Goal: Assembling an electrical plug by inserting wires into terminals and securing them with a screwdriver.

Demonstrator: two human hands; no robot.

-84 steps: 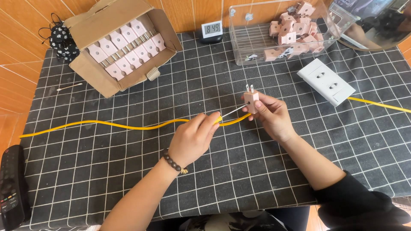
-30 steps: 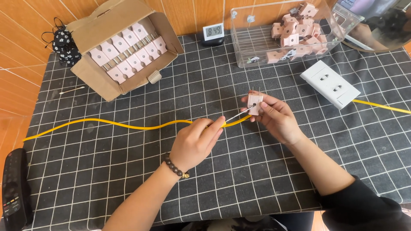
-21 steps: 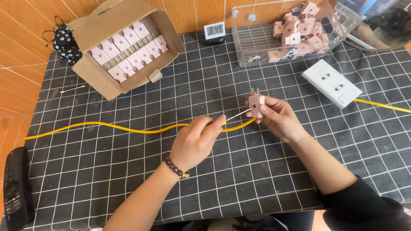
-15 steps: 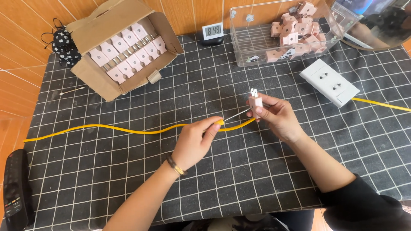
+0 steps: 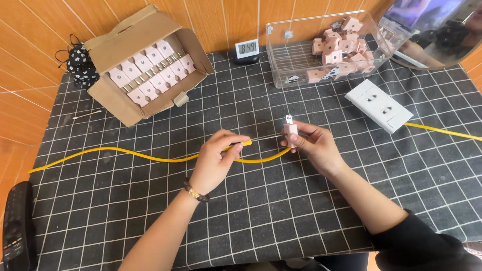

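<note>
Wiring step: left hand (image 5: pixel 217 161) pinching yellow cable (image 5: pixel 125 153) end, right hand (image 5: pixel 312 145) gripping pink plug (image 5: pixel 290 129); next, guiding stripped end into plug needing fine alignment

One head-worn camera — looking steeply down, close over the table (image 5: pixel 125 211) toward the wall.

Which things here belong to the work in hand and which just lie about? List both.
In hand: left hand pinching the yellow cable; right hand holding a pink plug.

Lying about: cardboard box, clear bin, white socket strip, small clock, remote.
</note>
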